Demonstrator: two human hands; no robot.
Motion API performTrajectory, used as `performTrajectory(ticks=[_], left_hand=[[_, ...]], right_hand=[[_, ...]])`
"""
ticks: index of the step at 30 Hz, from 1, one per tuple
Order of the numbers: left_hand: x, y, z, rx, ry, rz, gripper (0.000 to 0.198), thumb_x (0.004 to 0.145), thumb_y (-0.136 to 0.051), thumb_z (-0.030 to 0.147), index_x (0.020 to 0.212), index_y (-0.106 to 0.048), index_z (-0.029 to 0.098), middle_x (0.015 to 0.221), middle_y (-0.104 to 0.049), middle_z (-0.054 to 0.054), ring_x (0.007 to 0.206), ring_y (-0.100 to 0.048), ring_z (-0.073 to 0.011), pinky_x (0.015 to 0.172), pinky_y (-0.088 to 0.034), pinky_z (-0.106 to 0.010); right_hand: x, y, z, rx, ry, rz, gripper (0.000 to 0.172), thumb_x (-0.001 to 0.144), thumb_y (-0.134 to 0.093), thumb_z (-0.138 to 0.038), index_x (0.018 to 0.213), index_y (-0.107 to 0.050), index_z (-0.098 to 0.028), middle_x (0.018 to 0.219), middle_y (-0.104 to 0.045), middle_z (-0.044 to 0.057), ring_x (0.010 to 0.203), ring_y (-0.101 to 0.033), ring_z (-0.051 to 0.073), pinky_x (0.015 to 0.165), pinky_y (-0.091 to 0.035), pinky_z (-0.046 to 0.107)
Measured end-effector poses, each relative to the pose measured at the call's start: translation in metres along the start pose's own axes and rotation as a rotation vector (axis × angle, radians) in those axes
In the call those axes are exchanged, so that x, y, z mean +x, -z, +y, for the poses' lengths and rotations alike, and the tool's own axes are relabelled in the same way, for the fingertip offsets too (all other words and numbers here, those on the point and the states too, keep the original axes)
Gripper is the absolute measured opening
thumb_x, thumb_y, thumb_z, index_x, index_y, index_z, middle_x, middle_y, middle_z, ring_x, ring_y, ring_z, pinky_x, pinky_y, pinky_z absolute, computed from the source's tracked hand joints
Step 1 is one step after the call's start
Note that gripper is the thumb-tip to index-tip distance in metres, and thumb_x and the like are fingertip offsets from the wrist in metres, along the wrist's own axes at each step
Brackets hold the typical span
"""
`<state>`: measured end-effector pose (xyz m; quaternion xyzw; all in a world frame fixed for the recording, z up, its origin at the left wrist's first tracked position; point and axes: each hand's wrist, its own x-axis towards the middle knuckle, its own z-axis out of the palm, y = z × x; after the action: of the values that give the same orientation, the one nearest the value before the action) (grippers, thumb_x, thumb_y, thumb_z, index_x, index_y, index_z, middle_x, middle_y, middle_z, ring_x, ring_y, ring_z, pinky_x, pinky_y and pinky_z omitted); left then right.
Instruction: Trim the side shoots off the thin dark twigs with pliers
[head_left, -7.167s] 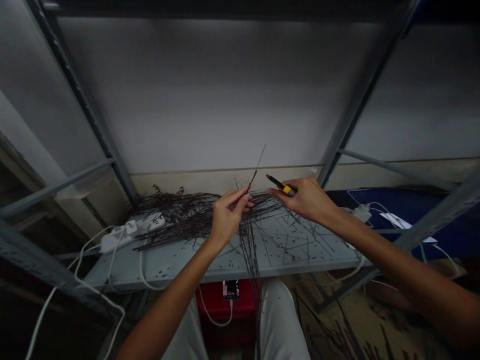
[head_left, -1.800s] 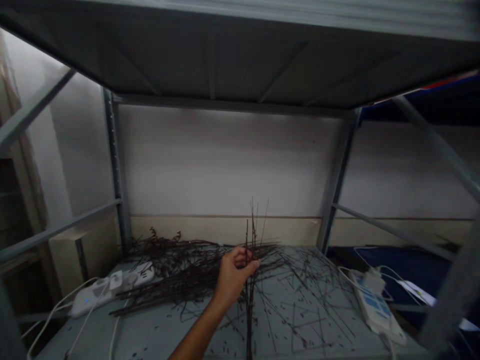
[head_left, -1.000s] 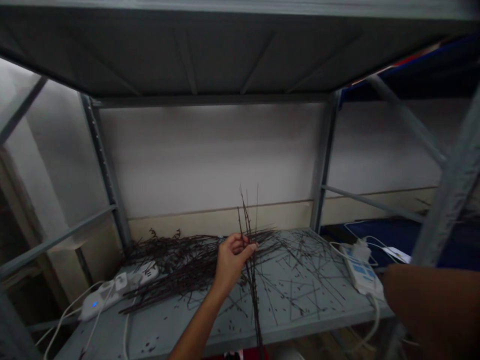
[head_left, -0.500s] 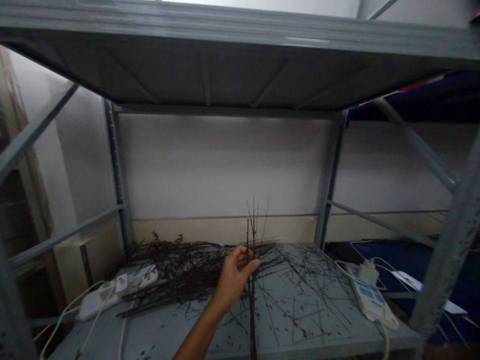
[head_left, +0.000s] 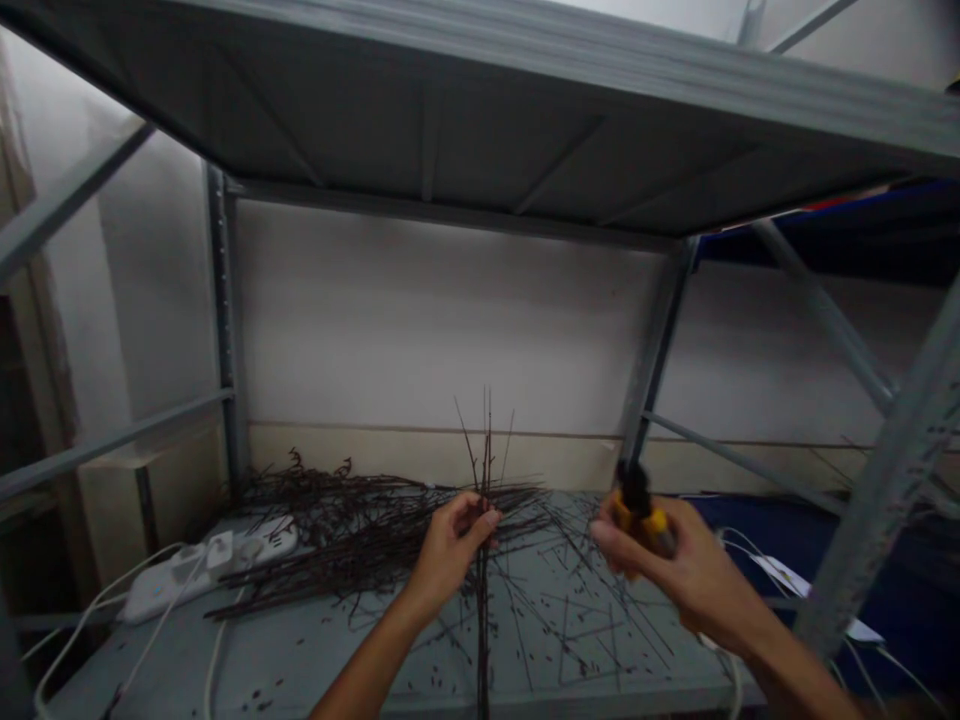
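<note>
Several thin dark twigs point(head_left: 482, 620) stand upright in a small bundle, pinched near their upper part by my left hand point(head_left: 454, 545). Their fine tips rise above the fingers, and the lower ends run out of the frame at the bottom. To the right, my right hand point(head_left: 686, 560) is wrapped round a yellow and black hand tool point(head_left: 641, 508), blurred by motion, its dark head pointing up. The tool and the twigs are apart. Behind and left of my left hand lies a large pile of dark twigs point(head_left: 360, 540) on the grey shelf point(head_left: 315, 665).
A white power strip point(head_left: 161, 590) with plugs and cables lies at the shelf's left. Loose twigs and small dark bits point(head_left: 592, 620) are scattered right of centre. An upper shelf point(head_left: 480, 50) hangs overhead, and metal posts point(head_left: 885, 510) frame the sides.
My right hand has come into view from the right with the yellow and black tool. My left hand and its twigs appear slightly further left as the view has shifted and tilted.
</note>
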<state>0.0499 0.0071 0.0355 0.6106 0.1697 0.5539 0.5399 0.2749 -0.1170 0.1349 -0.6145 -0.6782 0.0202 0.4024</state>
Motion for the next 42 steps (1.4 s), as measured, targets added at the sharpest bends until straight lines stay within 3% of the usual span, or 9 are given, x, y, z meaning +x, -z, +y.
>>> performTrajectory(ticks=[3, 9, 15, 20, 24, 33, 42], left_hand=[[0.0, 0.0, 0.0, 0.008, 0.002, 0.004, 0.028, 0.086, -0.071, 0.043, 0.089, -0.068, 0.016, 0.088, -0.062, -0.005, 0.087, -0.059, -0.0212, 0.069, -0.058, -0.03], [0.002, -0.003, -0.005, 0.02, 0.005, -0.001, 0.026, 0.088, -0.069, 0.042, 0.09, -0.066, 0.017, 0.088, -0.061, -0.004, 0.087, -0.06, -0.0207, 0.067, -0.056, -0.028], [0.01, -0.003, -0.01, 0.044, -0.003, 0.012, 0.026, 0.088, -0.069, 0.042, 0.086, -0.064, 0.017, 0.082, -0.057, -0.001, 0.079, -0.057, -0.0174, 0.062, -0.053, -0.024], [0.01, 0.0, -0.01, 0.049, -0.006, 0.021, 0.026, 0.089, -0.068, 0.043, 0.087, -0.064, 0.017, 0.084, -0.06, -0.003, 0.083, -0.059, -0.0194, 0.062, -0.053, -0.025], [0.009, 0.002, -0.01, 0.047, -0.008, 0.023, 0.027, 0.087, -0.069, 0.044, 0.087, -0.065, 0.017, 0.083, -0.06, -0.003, 0.08, -0.058, -0.0187, 0.061, -0.052, -0.024], [0.006, -0.002, 0.0, 0.077, -0.028, 0.013, 0.026, 0.088, -0.069, 0.042, 0.084, -0.065, 0.017, 0.077, -0.058, 0.0, 0.072, -0.055, -0.0152, 0.061, -0.047, -0.021], [0.007, -0.004, -0.007, 0.054, 0.011, 0.067, 0.028, 0.084, -0.073, 0.044, 0.084, -0.064, 0.017, 0.075, -0.063, -0.001, 0.069, -0.062, -0.0159, 0.056, -0.045, -0.021]], right_hand=[[0.015, -0.025, 0.005, -0.198, 0.05, -0.136, 0.045, 0.086, -0.062, -0.062, 0.069, -0.062, -0.021, 0.064, -0.066, 0.001, 0.063, -0.061, 0.019, 0.061, -0.041, 0.029], [0.038, -0.056, 0.012, -0.369, 0.069, -0.212, 0.036, 0.085, -0.064, -0.055, 0.081, -0.069, -0.019, 0.078, -0.073, 0.009, 0.082, -0.067, 0.027, 0.072, -0.043, 0.032], [0.046, -0.062, 0.002, -0.35, 0.118, -0.255, 0.036, 0.085, -0.064, -0.052, 0.094, -0.073, -0.018, 0.086, -0.075, 0.01, 0.088, -0.068, 0.028, 0.075, -0.045, 0.032], [0.052, -0.063, -0.001, -0.338, 0.107, -0.268, 0.035, 0.084, -0.065, -0.046, 0.103, -0.075, -0.018, 0.091, -0.076, 0.01, 0.093, -0.069, 0.028, 0.076, -0.046, 0.03], [0.054, -0.064, -0.002, -0.374, 0.122, -0.272, 0.032, 0.085, -0.066, -0.045, 0.1, -0.074, -0.018, 0.092, -0.077, 0.011, 0.092, -0.069, 0.027, 0.073, -0.045, 0.029], [0.055, -0.069, 0.002, -0.474, 0.099, -0.264, 0.031, 0.093, -0.058, -0.044, 0.089, -0.076, -0.019, 0.087, -0.076, 0.013, 0.095, -0.068, 0.028, 0.079, -0.046, 0.03], [0.051, -0.08, 0.018, -0.402, 0.099, -0.188, 0.031, 0.094, -0.056, -0.041, 0.095, -0.077, -0.019, 0.092, -0.076, 0.013, 0.098, -0.068, 0.028, 0.085, -0.048, 0.032]])
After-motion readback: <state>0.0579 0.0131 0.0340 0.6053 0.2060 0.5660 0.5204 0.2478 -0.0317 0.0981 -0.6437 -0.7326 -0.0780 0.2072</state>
